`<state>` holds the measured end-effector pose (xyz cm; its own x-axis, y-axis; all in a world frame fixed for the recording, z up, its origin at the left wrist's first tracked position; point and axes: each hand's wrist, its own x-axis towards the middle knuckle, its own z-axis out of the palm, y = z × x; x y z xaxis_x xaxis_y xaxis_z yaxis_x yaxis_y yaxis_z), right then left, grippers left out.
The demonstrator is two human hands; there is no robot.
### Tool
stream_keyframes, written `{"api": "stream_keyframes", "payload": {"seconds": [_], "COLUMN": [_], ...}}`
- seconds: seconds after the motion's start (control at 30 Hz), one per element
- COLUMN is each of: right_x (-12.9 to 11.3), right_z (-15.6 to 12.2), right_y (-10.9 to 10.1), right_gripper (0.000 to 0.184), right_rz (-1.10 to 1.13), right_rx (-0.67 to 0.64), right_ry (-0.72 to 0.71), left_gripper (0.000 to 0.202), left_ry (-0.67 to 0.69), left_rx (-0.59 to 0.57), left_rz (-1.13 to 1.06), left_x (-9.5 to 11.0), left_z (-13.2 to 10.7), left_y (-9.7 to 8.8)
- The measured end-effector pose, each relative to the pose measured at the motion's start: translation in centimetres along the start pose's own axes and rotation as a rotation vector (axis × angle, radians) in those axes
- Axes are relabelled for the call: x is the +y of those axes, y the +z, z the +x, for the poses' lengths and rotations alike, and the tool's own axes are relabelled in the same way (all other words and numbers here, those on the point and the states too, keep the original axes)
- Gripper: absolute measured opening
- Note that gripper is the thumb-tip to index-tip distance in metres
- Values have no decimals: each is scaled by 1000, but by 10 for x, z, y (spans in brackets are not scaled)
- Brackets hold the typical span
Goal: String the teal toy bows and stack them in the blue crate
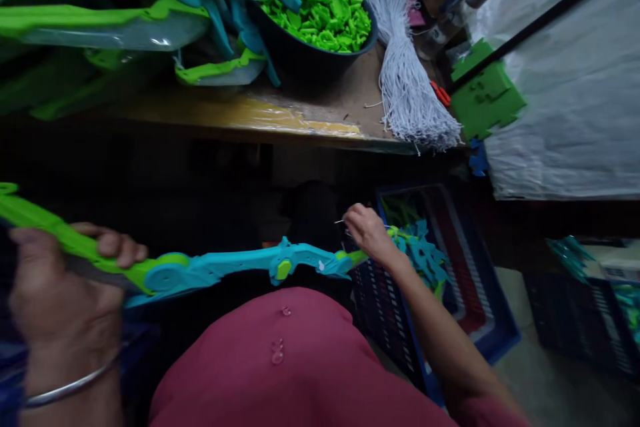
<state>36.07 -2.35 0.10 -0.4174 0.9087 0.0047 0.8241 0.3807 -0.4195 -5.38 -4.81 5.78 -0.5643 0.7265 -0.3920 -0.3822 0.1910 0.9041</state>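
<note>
A long toy bow (240, 265), turquoise in the middle with lime-green limbs, stretches across in front of my body. My left hand (75, 287) is wrapped round its green limb on the left. At the bow's right tip, my right hand (369, 232) is closed in a pinch, and a short bit of thin white string (339, 221) pokes out from the fingertips. Whether the string is fastened to the tip is hidden by the fingers.
A workbench (350, 103) ahead carries a black tub (320, 60) of small green parts, a bundle of white strings (405, 80) and several green-and-turquoise bows (110, 27). A blue crate (493, 320) with turquoise and green pieces stands at the right, below my forearm.
</note>
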Motion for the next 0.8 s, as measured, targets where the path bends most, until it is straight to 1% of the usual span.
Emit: {"api": "stream_keyframes", "payload": {"seconds": [0.07,0.1,0.17,0.2,0.27,0.33,0.4,0.47,0.5,0.53,0.6,0.73,0.8], "right_x": [-47,-72,-123,-146,-185,-212,-230,-242,-247,-252,-262,-276,-280], "right_z": [29,44,75,89,113,130,140,144,145,144,142,137,133], "right_y": [9,12,10,6,-4,-11,-14,-11,-10,-8,-6,-6,-7], "right_gripper": [24,24,20,17,12,11,16,17,17,18,18,17,18], "right_rz": [244,349,512,588,729,818,846,856,868,886,934,1005,1012], "right_rx": [-27,-28,12,38,67,75,91,94,87,73,50,2,-25], "right_ry": [-101,-156,-242,-260,-259,-248,-259,-293,-315,-336,-366,-367,-373], "left_gripper": [55,52,41,44,56,54,42,32,35,43,56,66,70], "left_ry": [25,46,104,107,76,73,120,184,212,233,260,309,305], "left_rx": [-71,-120,-211,-261,-320,-328,-288,-238,-225,-225,-248,-329,-355], "left_rz": [-105,-131,-138,-110,-56,-50,-112,-211,-258,-295,-331,-330,-306], "left_x": [-8,-14,-23,-26,-28,-23,-15,-8,-6,-6,-7,-13,-17], "left_z": [-8,-12,-20,-23,-27,-29,-30,-32,-33,-35,-38,-43,-43], "left_y": [4,5,7,7,5,2,-1,-2,-3,-3,-1,3,3]}}
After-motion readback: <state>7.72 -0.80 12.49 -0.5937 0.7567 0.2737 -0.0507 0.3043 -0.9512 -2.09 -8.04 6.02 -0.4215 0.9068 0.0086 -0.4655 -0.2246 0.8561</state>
